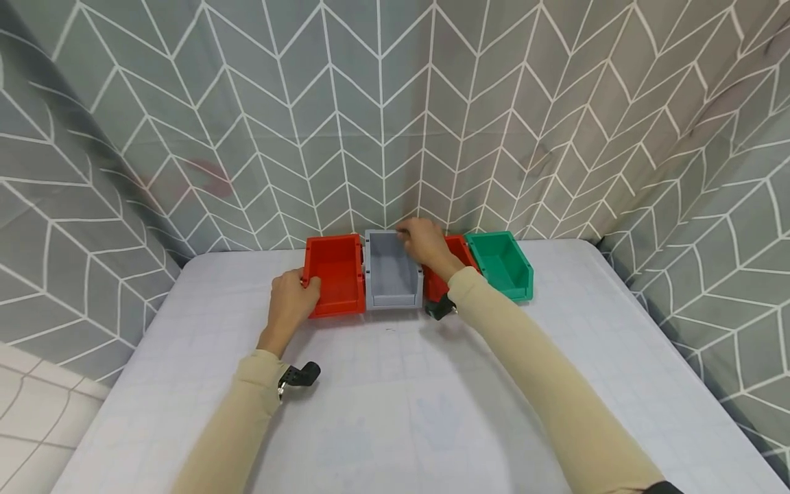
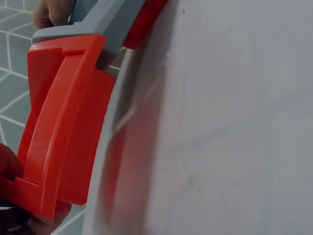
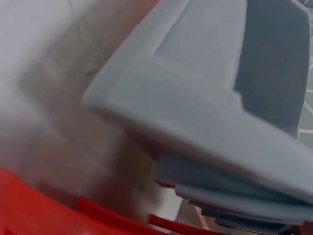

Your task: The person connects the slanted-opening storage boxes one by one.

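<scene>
My left hand (image 1: 293, 302) grips the left wall of a red storage bin (image 1: 333, 271), thumb over the rim; the left wrist view shows fingers below the bin. Right beside that bin stands a grey storage bin (image 1: 393, 274), their side walls close together. My right hand (image 1: 426, 243) holds the grey bin's back right rim, its fingertips bent over the edge. In the right wrist view the grey bin's front (image 3: 195, 63) fills much of the picture, and most of that hand is hidden. Both bins have nothing in them.
A second red bin (image 1: 435, 285) sits right of the grey one, partly hidden by my right wrist. A green bin (image 1: 501, 264) stands at the row's right end. The row lies along the white table's (image 1: 382, 398) back edge, before a patterned grey curtain (image 1: 382, 137).
</scene>
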Available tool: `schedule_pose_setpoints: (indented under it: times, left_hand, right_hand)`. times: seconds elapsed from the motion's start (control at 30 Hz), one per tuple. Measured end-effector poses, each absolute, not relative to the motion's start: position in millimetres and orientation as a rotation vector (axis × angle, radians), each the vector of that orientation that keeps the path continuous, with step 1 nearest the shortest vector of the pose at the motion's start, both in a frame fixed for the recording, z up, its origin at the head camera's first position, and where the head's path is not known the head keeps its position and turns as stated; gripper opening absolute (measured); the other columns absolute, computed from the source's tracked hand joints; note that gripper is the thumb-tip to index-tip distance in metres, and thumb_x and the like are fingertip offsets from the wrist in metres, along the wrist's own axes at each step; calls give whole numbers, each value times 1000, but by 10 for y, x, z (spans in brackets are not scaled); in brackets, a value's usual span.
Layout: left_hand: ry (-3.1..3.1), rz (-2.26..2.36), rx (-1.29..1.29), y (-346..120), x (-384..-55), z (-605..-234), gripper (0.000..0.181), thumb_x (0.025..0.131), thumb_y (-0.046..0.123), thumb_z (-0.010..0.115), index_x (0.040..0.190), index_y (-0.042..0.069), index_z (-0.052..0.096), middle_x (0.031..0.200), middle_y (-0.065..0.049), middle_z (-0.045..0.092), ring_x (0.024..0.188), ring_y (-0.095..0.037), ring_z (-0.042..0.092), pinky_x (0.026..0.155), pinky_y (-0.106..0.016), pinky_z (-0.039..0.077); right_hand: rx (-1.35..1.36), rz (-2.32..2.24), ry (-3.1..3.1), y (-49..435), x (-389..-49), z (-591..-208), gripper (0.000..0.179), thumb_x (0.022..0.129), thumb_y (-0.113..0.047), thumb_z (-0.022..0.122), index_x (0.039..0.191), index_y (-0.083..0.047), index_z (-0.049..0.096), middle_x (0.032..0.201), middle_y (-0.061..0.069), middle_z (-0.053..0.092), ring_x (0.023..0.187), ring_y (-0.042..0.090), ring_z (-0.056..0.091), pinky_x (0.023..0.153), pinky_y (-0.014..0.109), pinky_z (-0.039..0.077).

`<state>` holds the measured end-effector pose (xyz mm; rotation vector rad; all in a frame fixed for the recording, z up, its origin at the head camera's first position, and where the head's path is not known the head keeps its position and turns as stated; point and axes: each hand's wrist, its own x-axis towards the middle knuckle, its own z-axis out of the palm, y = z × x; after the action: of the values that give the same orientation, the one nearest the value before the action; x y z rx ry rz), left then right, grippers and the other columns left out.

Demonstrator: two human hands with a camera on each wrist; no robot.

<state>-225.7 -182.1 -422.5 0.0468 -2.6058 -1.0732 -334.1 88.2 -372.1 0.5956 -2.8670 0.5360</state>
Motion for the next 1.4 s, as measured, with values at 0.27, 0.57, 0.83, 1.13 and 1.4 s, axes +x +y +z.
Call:
schedule_pose_setpoints:
  times: [0.27, 0.57, 0.83, 1.13, 1.4]
  left_hand:
    - [-2579, -1095, 29, -1839, -2086, -4087, 30, 99, 13, 54, 105, -8, 73, 88, -21, 70, 69, -32, 64, 55, -37, 58]
    - [-2550, -1099, -24, -1822, -1877, -3943, 29, 97, 11, 54, 110, -9, 71, 95, -22, 71, 74, -34, 66, 60, -45, 62]
    - [-2553, -1107, -81, -1776, -1658, -3862, 32, 96, 9, 56, 118, -10, 67, 103, -24, 69, 76, -35, 68, 64, -49, 63]
    - [-2602, -1123, -71, -1749, -1425, -3862, 34, 96, 9, 57, 124, -10, 63, 108, -24, 68, 80, -35, 69, 66, -50, 63]
    - [-2657, -1145, -55, -1673, -1248, -3896, 35, 97, 9, 56, 126, -10, 61, 109, -22, 67, 82, -33, 67, 68, -48, 64]
  right_hand:
    - [625, 637, -2784, 953, -3230, -3523, 25, 101, -9, 65, 123, -6, 77, 119, 10, 75, 115, 34, 66, 97, 53, 48]
    - [756, 738, -2698, 1075, -2995, -3369, 22, 100, -2, 64, 118, 0, 78, 116, 13, 75, 106, 30, 69, 93, 43, 55]
    - [843, 798, -2664, 1211, -2713, -3266, 23, 100, 0, 65, 119, 4, 76, 115, 17, 74, 106, 32, 69, 92, 44, 56]
    - [865, 822, -2623, 1386, -2440, -3255, 22, 99, 0, 67, 119, 2, 77, 107, 15, 73, 92, 30, 67, 77, 42, 55]
    - [866, 855, -2621, 1497, -2248, -3300, 21, 98, 2, 67, 116, 5, 76, 105, 14, 73, 93, 30, 67, 80, 43, 57]
